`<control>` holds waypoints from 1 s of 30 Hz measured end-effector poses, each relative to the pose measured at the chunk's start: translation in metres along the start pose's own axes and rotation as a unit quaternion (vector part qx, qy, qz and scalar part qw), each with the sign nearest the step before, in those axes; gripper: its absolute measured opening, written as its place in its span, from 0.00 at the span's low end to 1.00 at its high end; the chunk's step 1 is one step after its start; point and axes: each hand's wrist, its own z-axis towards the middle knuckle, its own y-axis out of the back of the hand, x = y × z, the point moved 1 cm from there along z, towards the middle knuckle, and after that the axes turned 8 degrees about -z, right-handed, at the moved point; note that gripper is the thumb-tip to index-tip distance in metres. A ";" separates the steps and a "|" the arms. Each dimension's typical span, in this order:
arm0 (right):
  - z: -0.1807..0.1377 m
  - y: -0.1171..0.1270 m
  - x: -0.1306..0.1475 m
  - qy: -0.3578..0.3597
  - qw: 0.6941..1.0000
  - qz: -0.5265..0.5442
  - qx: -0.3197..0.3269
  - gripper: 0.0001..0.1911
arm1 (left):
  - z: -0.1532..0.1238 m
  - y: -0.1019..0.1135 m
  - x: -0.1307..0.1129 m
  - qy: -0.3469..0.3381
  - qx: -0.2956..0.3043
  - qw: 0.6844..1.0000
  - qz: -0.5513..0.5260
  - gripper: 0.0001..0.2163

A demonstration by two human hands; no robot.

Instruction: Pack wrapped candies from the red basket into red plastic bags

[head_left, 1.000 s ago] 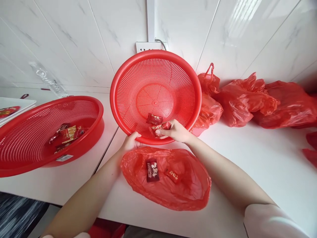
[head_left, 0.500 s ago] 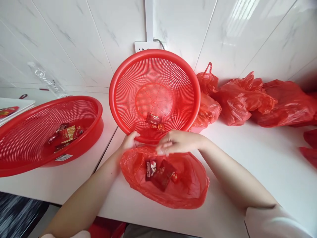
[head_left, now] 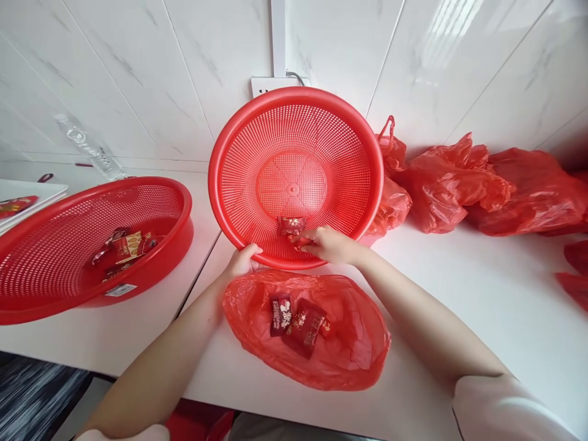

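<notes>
A red plastic colander (head_left: 294, 98) leans tilted toward me against the wall. My left hand (head_left: 243, 260) is closed on its lower left rim, thumb over the edge. Inside the bowl, my right hand (head_left: 333, 245) pinches a small red wrapped snack (head_left: 301, 241) near the lower rim. Just behind it lies a dark red wrapped snack (head_left: 291, 225). Below the colander, an open red plastic bag (head_left: 353, 343) lies on the white table. In it are a dark maroon packet (head_left: 280, 315) and a larger red packet (head_left: 307, 327), with a smaller red one partly behind.
Left of me stands another red colander (head_left: 181, 229) with several wrapped snacks. A clear plastic bottle (head_left: 89, 147) is behind it. Several filled red bags (head_left: 450, 187) line the wall on the right. A socket strip (head_left: 264, 86) sits on the wall behind the colander.
My right hand has moved from over the bag up into the colander, onto a small red snack. The colander has shifted slightly right and tilted, with my left hand still on its rim.
</notes>
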 end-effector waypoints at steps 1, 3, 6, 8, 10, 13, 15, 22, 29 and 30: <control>-0.001 0.002 0.000 -0.008 0.999 0.031 -0.002 0.14 | 0.000 0.001 0.000 0.012 0.006 1.000 0.002 0.18; -0.003 0.005 0.001 -0.014 0.992 0.125 0.026 0.13 | -0.001 0.000 0.000 0.027 0.009 1.000 0.006 0.19; -0.010 0.008 0.014 -0.025 0.953 0.281 0.110 0.14 | -0.005 -0.007 0.001 0.019 0.005 1.000 0.005 0.18; -0.014 0.008 0.026 -0.020 0.935 0.305 0.181 0.16 | -0.008 -0.013 0.002 -0.007 0.000 1.000 -0.001 0.18; -0.016 0.007 0.037 0.008 0.940 0.262 0.217 0.16 | -0.009 -0.015 0.002 -0.019 -0.020 1.000 0.001 0.17; -0.011 0.001 0.036 0.046 0.992 0.093 0.077 0.16 | -0.006 -0.010 0.002 -0.008 -0.048 0.999 0.020 0.16; -0.005 -0.007 0.025 0.043 0.998 -0.019 -0.041 0.19 | -0.002 -0.006 0.001 -0.033 -0.045 0.998 0.027 0.15; 0.003 -0.028 0.000 0.035 0.995 -0.095 -0.011 0.22 | 0.000 -0.005 0.002 -0.037 -0.061 0.997 0.034 0.13; 0.007 -0.020 -0.012 -0.094 0.954 0.283 -0.036 0.14 | 0.005 -0.007 -0.003 -0.092 -0.089 0.992 0.019 0.15; 0.008 -0.021 -0.014 -0.114 0.934 0.337 -0.021 0.13 | 0.006 -0.007 -0.003 -0.106 -0.095 0.989 0.027 0.15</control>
